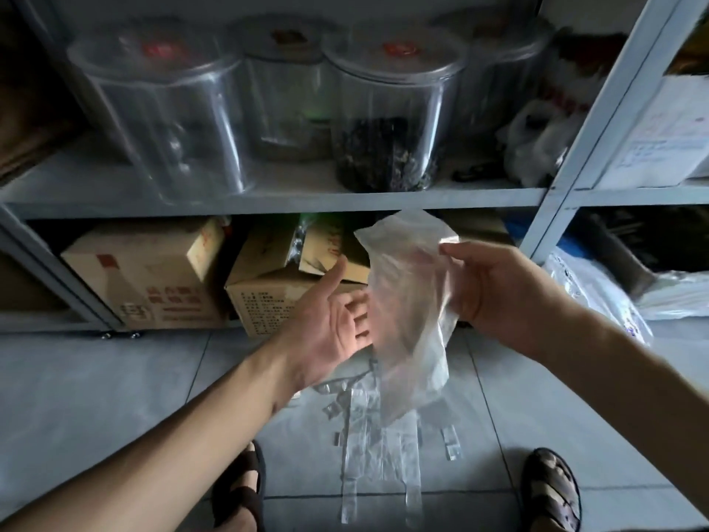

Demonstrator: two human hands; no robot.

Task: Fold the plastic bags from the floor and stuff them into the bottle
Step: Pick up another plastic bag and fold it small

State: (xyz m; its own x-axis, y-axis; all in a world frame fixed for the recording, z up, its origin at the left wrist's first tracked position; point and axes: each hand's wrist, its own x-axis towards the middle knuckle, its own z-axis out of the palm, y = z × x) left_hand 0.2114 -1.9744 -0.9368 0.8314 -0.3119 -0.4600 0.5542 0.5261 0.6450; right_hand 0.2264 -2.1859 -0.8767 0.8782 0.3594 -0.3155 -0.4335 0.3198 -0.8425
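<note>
Seemingly creased, translucent plastic bag (407,289)

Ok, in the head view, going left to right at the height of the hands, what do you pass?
From the left: cardboard box under the shelf → open left hand → clear plastic bag held up off the floor → right hand gripping it → white printed bag lying on the floor.

Head-worn view, forward and downward
</note>
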